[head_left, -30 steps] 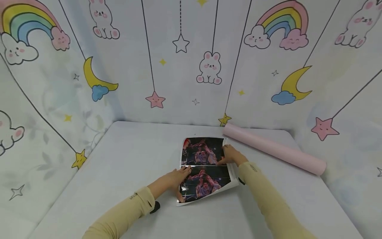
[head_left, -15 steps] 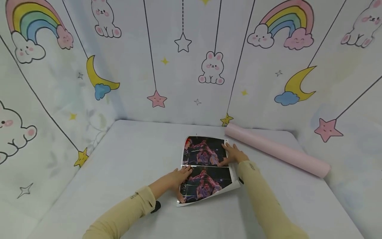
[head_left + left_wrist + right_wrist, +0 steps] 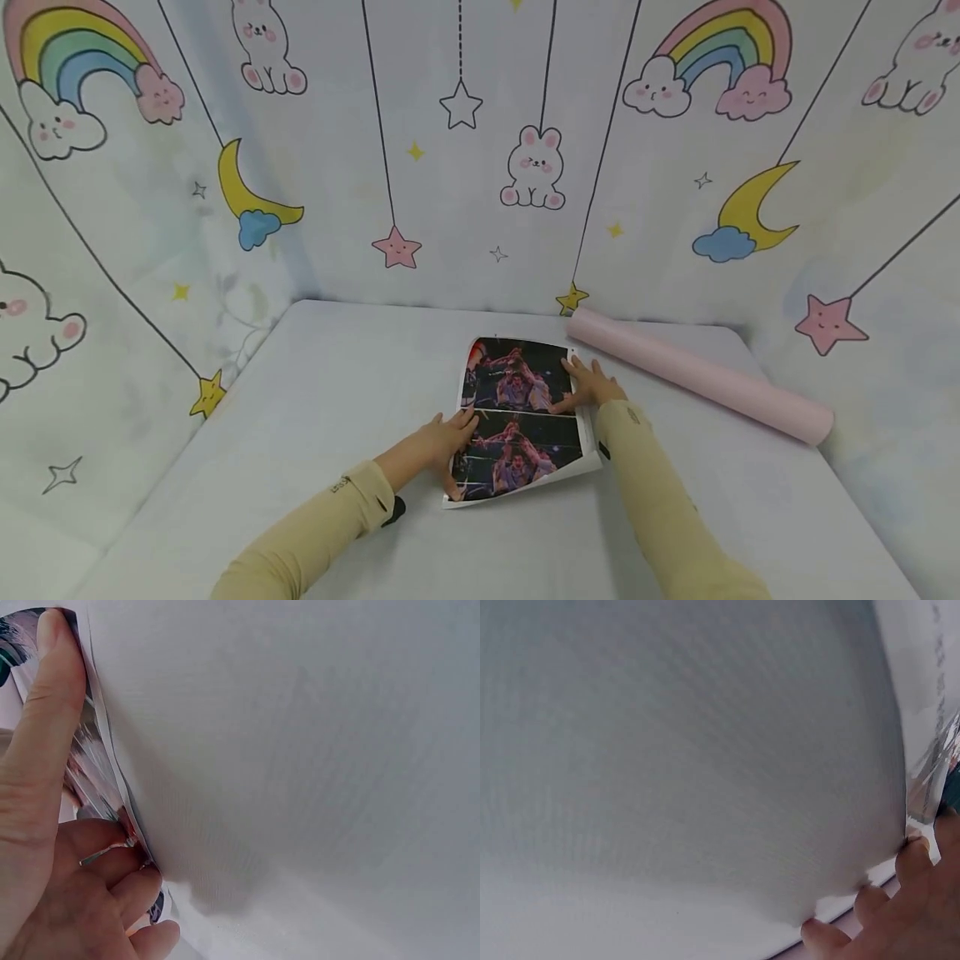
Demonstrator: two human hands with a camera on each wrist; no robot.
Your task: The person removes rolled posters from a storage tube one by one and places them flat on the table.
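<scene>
A glossy sheet (image 3: 517,379) with two similar dark photo prints, one above the other, lies on the white table (image 3: 337,375). White margins frame it, and its lower right corner curls up. My left hand (image 3: 442,440) rests on the sheet's left edge with fingers spread, thumb near the lower left corner. In the left wrist view, the thumb (image 3: 52,682) lies straight along the print, fingers bent loosely at the edge. On the upper right side, my right hand (image 3: 588,387) touches the margin with spread fingers. Its fingertips (image 3: 911,859) meet the sheet's edge in the right wrist view.
A pale pink roll (image 3: 697,375) lies slanted across the back right of the table. Behind the table stands a white backdrop (image 3: 450,192) with drawn rabbits, stars, moons and rainbows. A small black object (image 3: 393,510) shows beneath the left cuff.
The right hand's fingers have spread a little farther apart along the sheet's edge. The left hand stays on its edge, and the head view has shifted slightly.
</scene>
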